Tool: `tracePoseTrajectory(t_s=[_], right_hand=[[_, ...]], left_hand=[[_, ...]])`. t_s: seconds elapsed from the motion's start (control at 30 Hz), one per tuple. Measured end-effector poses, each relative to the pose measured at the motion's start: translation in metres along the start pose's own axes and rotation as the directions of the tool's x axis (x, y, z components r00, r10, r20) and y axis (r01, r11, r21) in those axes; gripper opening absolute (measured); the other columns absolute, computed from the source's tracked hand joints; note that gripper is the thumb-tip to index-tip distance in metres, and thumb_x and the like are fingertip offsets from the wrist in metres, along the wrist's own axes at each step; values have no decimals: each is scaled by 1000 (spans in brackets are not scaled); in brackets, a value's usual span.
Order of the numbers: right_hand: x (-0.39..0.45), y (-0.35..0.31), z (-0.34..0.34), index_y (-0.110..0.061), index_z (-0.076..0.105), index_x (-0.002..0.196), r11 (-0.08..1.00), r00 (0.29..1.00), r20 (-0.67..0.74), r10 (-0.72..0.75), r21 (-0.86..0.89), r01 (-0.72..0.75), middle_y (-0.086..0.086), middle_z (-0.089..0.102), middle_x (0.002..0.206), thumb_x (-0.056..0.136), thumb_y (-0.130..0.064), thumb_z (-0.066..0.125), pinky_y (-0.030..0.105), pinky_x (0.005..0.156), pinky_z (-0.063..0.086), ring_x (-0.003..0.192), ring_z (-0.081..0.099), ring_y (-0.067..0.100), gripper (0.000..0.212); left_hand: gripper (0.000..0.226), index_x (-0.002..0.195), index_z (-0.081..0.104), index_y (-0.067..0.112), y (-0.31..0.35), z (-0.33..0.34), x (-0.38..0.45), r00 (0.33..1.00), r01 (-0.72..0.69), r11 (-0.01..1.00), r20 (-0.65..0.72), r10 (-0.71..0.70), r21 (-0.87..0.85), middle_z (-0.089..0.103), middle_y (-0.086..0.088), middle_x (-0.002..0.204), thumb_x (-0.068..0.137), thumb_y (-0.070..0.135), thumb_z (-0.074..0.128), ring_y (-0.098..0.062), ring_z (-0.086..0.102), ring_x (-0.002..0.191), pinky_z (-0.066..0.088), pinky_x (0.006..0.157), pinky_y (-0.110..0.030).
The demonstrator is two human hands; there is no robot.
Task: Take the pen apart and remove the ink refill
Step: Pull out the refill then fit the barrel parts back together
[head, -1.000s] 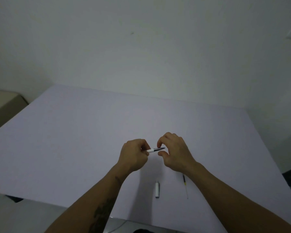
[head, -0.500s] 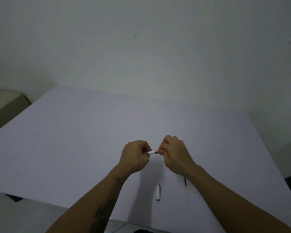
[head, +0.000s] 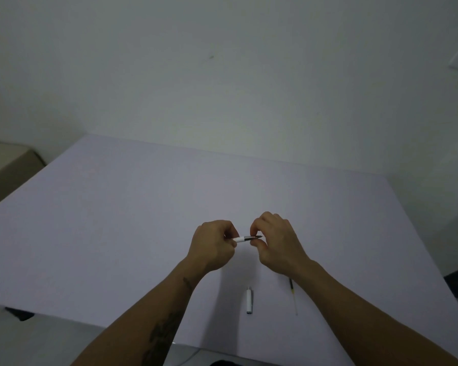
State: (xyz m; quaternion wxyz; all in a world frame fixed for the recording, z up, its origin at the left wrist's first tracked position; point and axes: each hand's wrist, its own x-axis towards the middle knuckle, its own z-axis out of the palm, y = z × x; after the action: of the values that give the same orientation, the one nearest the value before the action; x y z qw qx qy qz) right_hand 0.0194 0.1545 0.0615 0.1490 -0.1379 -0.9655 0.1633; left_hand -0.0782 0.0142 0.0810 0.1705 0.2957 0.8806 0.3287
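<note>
Dark tip [head: 253, 237] exposed again vs. half a sec ago; right hand [head: 275, 244] pinching it, left hand [head: 213, 244] clamped on barrel [head: 239, 239]. Refill [head: 293, 295] already out, near right; cap [head: 249, 300] beside.

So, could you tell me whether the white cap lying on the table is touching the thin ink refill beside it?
Apart. The head view shows the white cap and the ink refill lying side by side with a clear strip of bare table between them.

Looks like a bare, dim indoor room: plain white wall [head: 222, 75], one wide pale table [head: 117, 220], beige furniture [head: 6, 165] at left.
</note>
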Motion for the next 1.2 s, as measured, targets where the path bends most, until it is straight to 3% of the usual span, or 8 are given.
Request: tracePoseTrajectory(t_s=[0.37, 0.53, 0.67, 0.93, 1.2], right_hand=[[1, 1, 0, -13, 73, 90, 998, 998, -31, -58, -14, 57, 0, 61, 88, 88, -22, 65, 24, 70, 37, 75, 50, 14, 12], [0, 0, 1, -14, 70, 94, 998, 998, -2, -58, -13, 58, -1, 60, 93, 90, -26, 61, 24, 71, 38, 78, 47, 13, 16], [-3, 0, 2, -21, 63, 103, 999, 1000, 17, -10, 37, 9, -7, 59, 101, 79, -27, 73, 24, 81, 45, 87, 51, 11, 27], [2, 3, 1, -18, 66, 87, 1000, 999, -47, -21, 17, 21, -2, 63, 89, 79, -17, 72, 33, 71, 52, 76, 54, 16, 10], [1, 3, 1, -13, 71, 85, 999, 997, -66, -46, 18, 47, 1, 64, 86, 81, -18, 70, 29, 67, 48, 73, 54, 16, 6]], left_hand=[[15, 90, 72, 18, -2, -3, -1, 1000, -8, 1000, -8, 8, 4, 71, -1, 87, 82, 5, 68, -18, 64, 78, 57, 76, -29], [15, 88, 71, 19, -2, -3, -1, 1000, -9, 1000, -14, 9, 4, 67, 2, 83, 82, 6, 68, -18, 64, 78, 57, 77, -30], [16, 89, 71, 19, -2, -2, -1, 1000, 7, 1000, -20, -8, -8, 69, 1, 85, 82, 6, 68, -17, 63, 77, 56, 76, -28], [15, 93, 72, 18, 0, 3, 0, 1000, 11, 1000, -22, -11, -3, 69, 0, 88, 84, 7, 68, -16, 62, 78, 52, 74, -25], [15, 93, 72, 17, -2, 1, 0, 1000, 4, 1000, -25, -4, 4, 70, -1, 89, 84, 6, 68, -17, 62, 78, 53, 75, -25]])
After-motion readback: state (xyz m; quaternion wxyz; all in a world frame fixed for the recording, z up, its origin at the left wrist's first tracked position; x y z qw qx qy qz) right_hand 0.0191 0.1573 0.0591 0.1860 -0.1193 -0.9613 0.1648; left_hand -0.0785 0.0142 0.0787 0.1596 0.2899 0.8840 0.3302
